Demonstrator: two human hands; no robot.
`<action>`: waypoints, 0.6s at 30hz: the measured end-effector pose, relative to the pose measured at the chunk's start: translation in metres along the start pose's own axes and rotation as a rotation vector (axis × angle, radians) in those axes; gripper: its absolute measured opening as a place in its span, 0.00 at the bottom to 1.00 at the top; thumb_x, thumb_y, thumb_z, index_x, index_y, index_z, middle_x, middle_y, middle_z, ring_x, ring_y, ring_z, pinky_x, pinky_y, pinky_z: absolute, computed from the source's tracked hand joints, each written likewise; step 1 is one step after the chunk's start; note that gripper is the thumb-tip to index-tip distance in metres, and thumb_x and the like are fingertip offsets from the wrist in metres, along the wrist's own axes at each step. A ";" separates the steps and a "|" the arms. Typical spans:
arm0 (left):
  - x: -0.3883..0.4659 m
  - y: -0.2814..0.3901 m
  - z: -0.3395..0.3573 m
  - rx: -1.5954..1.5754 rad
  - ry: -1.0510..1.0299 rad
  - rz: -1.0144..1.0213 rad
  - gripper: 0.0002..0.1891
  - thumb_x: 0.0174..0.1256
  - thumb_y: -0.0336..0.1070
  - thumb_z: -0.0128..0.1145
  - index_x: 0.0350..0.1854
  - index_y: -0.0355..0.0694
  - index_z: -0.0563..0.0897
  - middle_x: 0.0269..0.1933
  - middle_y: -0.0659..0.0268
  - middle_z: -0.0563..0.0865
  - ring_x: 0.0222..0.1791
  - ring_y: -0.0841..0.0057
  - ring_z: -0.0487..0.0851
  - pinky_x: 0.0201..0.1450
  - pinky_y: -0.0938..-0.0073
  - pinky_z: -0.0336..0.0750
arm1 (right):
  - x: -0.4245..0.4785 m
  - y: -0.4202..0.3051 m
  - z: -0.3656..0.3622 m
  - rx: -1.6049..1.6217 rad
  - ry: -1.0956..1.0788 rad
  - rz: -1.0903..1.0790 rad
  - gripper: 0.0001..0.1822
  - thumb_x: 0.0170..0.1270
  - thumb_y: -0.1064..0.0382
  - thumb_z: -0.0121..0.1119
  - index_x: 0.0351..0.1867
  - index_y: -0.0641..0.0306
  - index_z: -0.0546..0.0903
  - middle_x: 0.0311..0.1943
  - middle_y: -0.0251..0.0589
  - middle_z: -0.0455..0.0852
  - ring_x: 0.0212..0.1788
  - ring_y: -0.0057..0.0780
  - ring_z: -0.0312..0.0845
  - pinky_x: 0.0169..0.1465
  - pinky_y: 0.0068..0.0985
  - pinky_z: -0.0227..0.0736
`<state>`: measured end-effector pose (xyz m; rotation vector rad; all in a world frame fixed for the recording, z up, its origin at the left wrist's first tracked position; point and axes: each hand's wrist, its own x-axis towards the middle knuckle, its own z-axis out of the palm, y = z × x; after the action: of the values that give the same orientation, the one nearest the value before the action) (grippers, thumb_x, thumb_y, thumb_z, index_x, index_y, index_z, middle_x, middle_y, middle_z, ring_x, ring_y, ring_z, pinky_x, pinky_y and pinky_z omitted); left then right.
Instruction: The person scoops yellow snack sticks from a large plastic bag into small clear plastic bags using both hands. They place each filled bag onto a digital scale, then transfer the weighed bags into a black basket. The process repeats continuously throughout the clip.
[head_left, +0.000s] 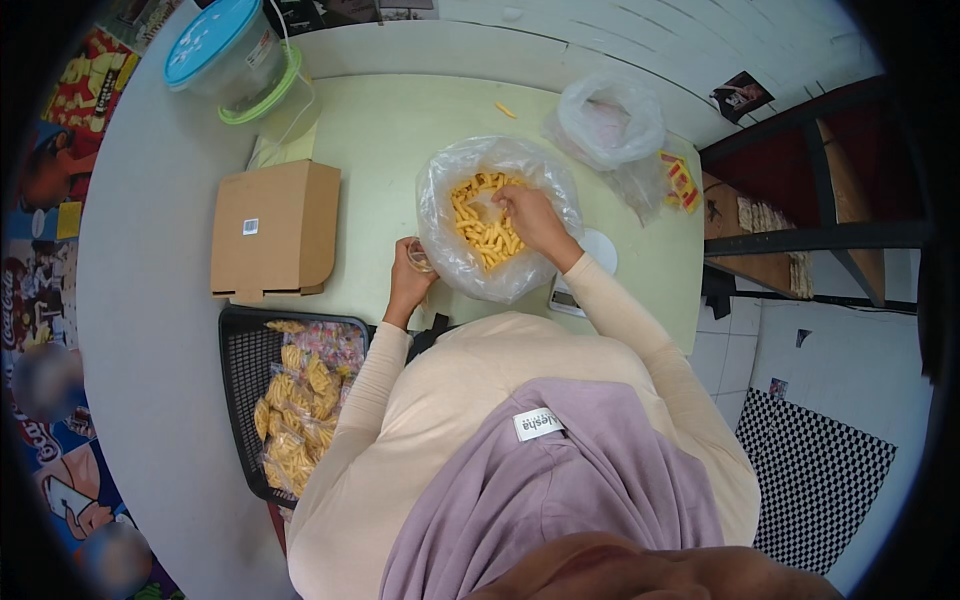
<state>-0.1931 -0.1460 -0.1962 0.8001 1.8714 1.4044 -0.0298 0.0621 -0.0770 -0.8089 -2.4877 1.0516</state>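
A large clear plastic bag (442, 262) stands with its mouth wide on the pale green tabletop, holding yellow puffed snack sticks (491, 244). My right hand (532, 221) reaches over the bag's rim into it, thumb and fingers pinched at a translucent piece of clear plastic (487, 212) that lies among the sticks. Just left of the bag, my left hand (409, 277) is closed around a small clear cup (420, 255), with the cup's rim close to the bag's side. Partly behind my right forearm is a white kitchen scale (598, 253).
A cardboard box (274, 229) stands at the left, above a black plastic basket (238, 397) of packed snacks. Lidded plastic tubs (225, 60) occupy the far left corner. Another plastic bag (611, 124) and red-yellow packets (680, 182) lie at right, near a shelf (810, 241).
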 end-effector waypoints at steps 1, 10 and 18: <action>0.000 0.000 0.000 0.001 0.006 0.014 0.38 0.47 0.31 0.78 0.59 0.37 0.67 0.50 0.57 0.84 0.51 0.67 0.84 0.56 0.69 0.78 | 0.000 -0.002 -0.001 0.017 -0.015 0.019 0.15 0.59 0.79 0.48 0.44 0.72 0.83 0.31 0.50 0.86 0.33 0.37 0.82 0.41 0.30 0.76; -0.002 0.003 0.002 0.040 0.019 -0.010 0.37 0.46 0.30 0.78 0.58 0.37 0.68 0.50 0.57 0.84 0.50 0.68 0.84 0.56 0.69 0.78 | 0.001 0.000 0.005 0.136 -0.054 0.184 0.10 0.65 0.73 0.53 0.43 0.72 0.84 0.36 0.55 0.87 0.38 0.45 0.83 0.46 0.34 0.77; -0.001 0.005 0.004 0.038 0.051 0.008 0.36 0.46 0.31 0.78 0.56 0.37 0.69 0.51 0.56 0.84 0.51 0.66 0.84 0.56 0.68 0.78 | 0.006 0.002 0.007 0.286 -0.095 0.367 0.12 0.68 0.72 0.49 0.42 0.76 0.84 0.33 0.48 0.88 0.33 0.29 0.86 0.39 0.28 0.80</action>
<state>-0.1887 -0.1439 -0.1923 0.7980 1.9407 1.4100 -0.0376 0.0628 -0.0826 -1.1710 -2.2340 1.5582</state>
